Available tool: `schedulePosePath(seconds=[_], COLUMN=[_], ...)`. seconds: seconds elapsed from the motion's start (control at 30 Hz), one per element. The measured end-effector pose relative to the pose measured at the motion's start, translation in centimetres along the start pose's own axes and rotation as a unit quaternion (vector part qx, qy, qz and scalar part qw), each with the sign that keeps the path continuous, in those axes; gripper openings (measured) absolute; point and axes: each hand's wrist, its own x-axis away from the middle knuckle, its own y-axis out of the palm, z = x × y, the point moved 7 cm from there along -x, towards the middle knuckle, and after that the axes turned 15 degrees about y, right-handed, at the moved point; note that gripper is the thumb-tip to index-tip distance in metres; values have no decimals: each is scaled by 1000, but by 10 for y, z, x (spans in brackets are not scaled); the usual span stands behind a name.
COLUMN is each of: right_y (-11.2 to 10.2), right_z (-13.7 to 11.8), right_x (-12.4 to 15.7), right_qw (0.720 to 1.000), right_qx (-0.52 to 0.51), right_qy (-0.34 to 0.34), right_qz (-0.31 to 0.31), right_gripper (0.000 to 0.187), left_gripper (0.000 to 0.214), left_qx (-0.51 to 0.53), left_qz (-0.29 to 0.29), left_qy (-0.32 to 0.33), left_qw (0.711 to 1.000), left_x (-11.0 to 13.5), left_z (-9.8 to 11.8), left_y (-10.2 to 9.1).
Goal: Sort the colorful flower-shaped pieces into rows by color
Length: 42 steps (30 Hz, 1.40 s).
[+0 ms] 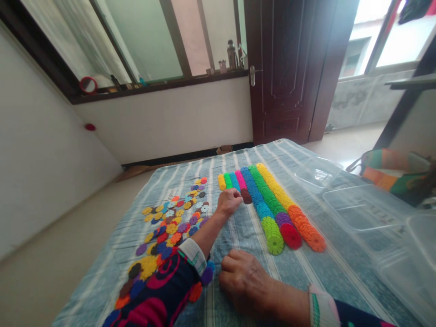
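My left hand (229, 202) reaches over the bed with its fingers pinched, their tips beside the brown notched discs (246, 195) below the short pink row (240, 179). Whatever lies between those fingertips is too small to make out. Nearer to me, my right hand (247, 281) rests on the striped sheet with its fingers curled under, so its grip is hidden. Overlapping plastic discs form long rows: blue (254, 186) ending in lime green (272, 236), green (267, 195) ending in red (291, 236), and yellow (274, 185) ending in orange (308, 229).
Loose mixed-colour discs (172, 228) spread over the left of the bed, partly under my left arm. Clear plastic boxes (361, 209) stand along the right side. Beyond the bed are a brown door (286, 68) and a windowsill (163, 85) with small items.
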Motion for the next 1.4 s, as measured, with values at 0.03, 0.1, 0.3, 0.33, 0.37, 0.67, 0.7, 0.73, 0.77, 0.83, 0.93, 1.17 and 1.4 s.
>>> schedulePosePath(seconds=[0.03,0.1,0.3,0.33,0.37,0.67,0.7,0.73,0.77,0.83,0.93,1.17,1.4], right_y=[0,-2,-4,-4,-5,-13,-14,-14,-15,-16,-18,-20,-21], right_z=[0,0,0,0,0,2,2,2,2,1,1,0,0], right_x=[0,0,2,3,4,13,14,15,15,16,16,17,17], right_qw=[1000,1000,1000,1000,1000,998,998,998,998,998,998,997,998], right_qx=[0,1,-6,-9,-13,-52,-53,-52,-51,-50,-58,-65,-63], right_qy=[0,4,0,-1,-2,4,3,2,2,3,8,12,16], right_qz=[-2,-8,6,11,16,29,29,27,25,23,29,34,26], right_gripper=[13,13,14,14,15,26,27,27,28,28,29,30,29], left_gripper=[9,9,11,12,12,10,10,11,11,10,10,21,7], left_qx=[-3,-7,-8,-6,-3,-13,-21,-24,-22,-25,-51,-132,-107], left_qz=[-2,-6,-17,-21,-27,-165,-181,-198,-209,-224,-234,-233,-214], left_qy=[0,1,18,21,22,11,-6,-21,-31,-62,-100,-143,-169], left_qw=[1000,1000,1000,1000,999,986,983,980,977,972,966,953,956], left_x=[3,7,14,16,19,101,114,128,141,166,197,224,227], left_z=[-2,-4,5,6,8,-7,-11,-15,-18,-25,-33,-40,-45], left_y=[-2,-5,-5,-6,-8,-85,-97,-107,-116,-131,-146,-155,-153])
